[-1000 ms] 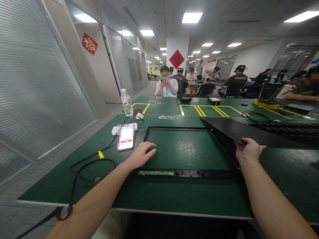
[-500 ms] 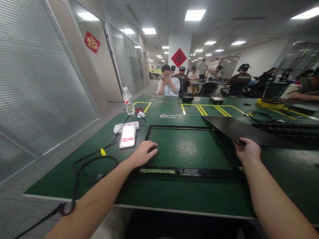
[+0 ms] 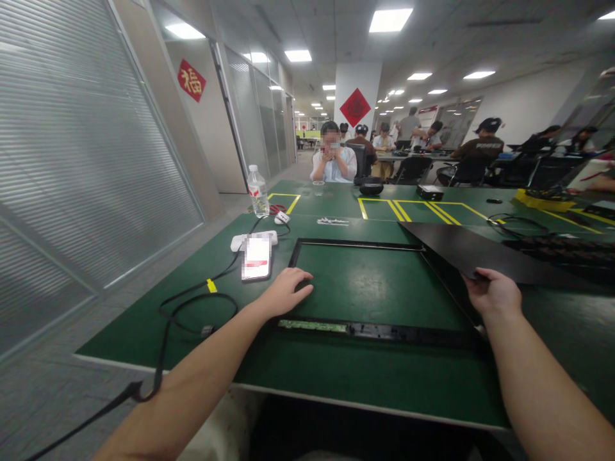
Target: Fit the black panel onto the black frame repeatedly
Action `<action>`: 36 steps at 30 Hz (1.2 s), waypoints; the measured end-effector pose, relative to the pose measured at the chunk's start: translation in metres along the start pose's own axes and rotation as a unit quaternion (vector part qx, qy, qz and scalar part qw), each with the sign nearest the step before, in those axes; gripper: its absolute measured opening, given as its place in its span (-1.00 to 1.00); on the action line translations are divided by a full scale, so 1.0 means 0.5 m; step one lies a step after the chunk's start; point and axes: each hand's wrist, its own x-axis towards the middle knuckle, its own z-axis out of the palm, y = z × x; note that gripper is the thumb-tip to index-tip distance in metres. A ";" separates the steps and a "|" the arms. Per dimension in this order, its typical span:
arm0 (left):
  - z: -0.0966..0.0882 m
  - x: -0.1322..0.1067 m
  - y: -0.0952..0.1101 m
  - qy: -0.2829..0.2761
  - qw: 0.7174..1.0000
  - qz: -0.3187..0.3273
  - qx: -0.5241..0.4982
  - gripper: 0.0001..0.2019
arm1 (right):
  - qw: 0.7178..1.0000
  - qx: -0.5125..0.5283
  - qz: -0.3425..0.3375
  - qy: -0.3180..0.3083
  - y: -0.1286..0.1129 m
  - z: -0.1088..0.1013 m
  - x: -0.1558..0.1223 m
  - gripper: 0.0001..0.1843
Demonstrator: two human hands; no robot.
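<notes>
A thin black rectangular frame (image 3: 418,333) lies flat on the green table (image 3: 375,378), with a strip of green circuit board (image 3: 312,326) along its near side. My left hand (image 3: 287,293) rests over the frame's left side, fingers stretched out and apart, holding nothing. At the right, a flat black panel (image 3: 456,248) is tilted up beside the frame's right side. My right hand (image 3: 497,296) grips its near edge, with the thumb on top and the other fingers partly hidden. Whether the panel touches the frame there I cannot tell.
Left of the frame are a lit phone (image 3: 257,259), a white power strip (image 3: 237,242), a looped black cable (image 3: 185,299) and a water bottle (image 3: 258,192). Small light pieces (image 3: 333,221) lie beyond it. A person (image 3: 333,160) sits across the table.
The whole view has shifted slightly to the right. Both hands keep their places on the frame and the panel, with hardly any movement.
</notes>
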 end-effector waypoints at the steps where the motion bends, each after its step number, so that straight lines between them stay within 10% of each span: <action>1: 0.000 0.000 0.000 0.003 1.000 -0.001 0.000 -0.66 | 1.000 -0.007 0.010 0.013 -0.003 0.005 -0.008 -0.69; 19: 0.003 0.001 -0.007 0.025 1.000 -0.010 -0.013 -0.68 | 0.999 0.011 0.028 0.039 -0.037 0.037 -0.062 -0.70; 36: 0.001 0.000 -0.004 0.024 1.000 -0.014 -0.015 -0.71 | 0.983 0.040 0.043 -0.175 -0.032 0.089 -0.170 -0.40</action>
